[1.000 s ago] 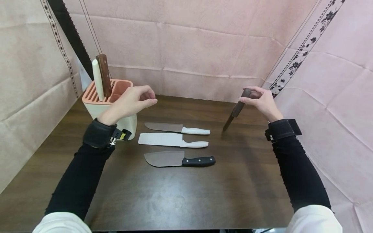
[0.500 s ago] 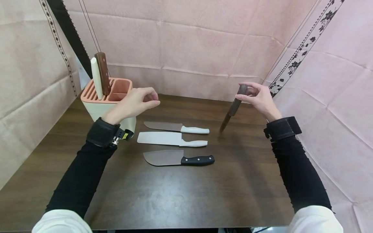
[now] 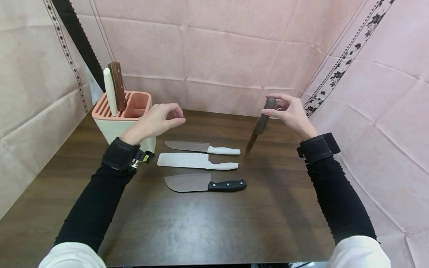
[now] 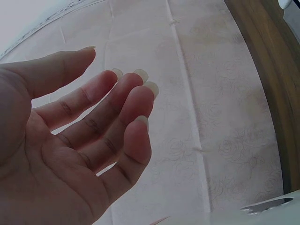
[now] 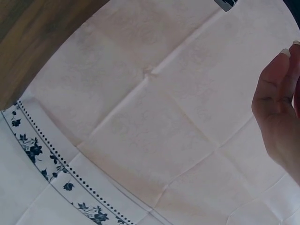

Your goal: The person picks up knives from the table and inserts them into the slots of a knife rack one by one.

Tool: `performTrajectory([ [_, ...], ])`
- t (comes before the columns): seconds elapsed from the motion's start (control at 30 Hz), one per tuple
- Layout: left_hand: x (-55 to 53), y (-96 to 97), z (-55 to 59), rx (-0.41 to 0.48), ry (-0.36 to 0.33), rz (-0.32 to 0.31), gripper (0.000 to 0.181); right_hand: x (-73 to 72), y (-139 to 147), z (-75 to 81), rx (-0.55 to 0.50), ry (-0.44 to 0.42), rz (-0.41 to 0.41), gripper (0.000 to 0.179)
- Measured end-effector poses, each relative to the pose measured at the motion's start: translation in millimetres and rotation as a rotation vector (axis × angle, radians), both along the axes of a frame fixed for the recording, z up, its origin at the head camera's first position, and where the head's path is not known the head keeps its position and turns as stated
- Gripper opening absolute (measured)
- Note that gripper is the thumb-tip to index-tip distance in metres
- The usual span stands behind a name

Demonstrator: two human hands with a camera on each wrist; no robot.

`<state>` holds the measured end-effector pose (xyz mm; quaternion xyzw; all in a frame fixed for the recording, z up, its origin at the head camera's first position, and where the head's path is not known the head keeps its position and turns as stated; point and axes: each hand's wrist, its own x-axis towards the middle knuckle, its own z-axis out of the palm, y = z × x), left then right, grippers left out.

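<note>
In the head view my right hand (image 3: 291, 113) pinches a dark-handled knife (image 3: 261, 122) near the top of its handle, between thumb and fingers. The knife slants down to the left, blade tip low over the table. My left hand (image 3: 155, 121) hovers in front of the knife block (image 3: 115, 128), holding nothing. Its fingers look loosely bent, palm bare, in the left wrist view (image 4: 93, 122). Three knives lie flat between the hands: a white-handled knife (image 3: 222, 150), a white cleaver-shaped knife (image 3: 183, 160) and a black-handled knife (image 3: 226, 185). Only part of the right hand (image 5: 276, 98) enters the right wrist view.
Upright in the block's orange slotted top (image 3: 134, 102) stand a white handle (image 3: 110, 91) and a brown wooden handle (image 3: 117, 85). Pinkish cloth (image 3: 218, 56) hangs behind and at both sides of the brown table (image 3: 167, 230).
My right hand has moved left with the dark-handled knife, bringing it nearer the lying knives. The left hand has shifted slightly right. The three knives on the table stay put.
</note>
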<state>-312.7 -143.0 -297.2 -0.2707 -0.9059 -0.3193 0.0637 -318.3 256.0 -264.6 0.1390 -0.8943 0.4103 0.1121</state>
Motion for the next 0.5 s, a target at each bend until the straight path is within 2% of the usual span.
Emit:
performTrajectory([
  [0.17,-0.3,0.9,-0.4,0.000,-0.016,-0.003,0.016,-7.2,-3,-5.2,-0.002,-0.001,0.022,0.050],
  [0.5,-0.7,2.2,-0.6,0.024,-0.006,0.002,0.016,-6.9,-17,-2.9,-0.070,-0.006,0.093,0.046],
])
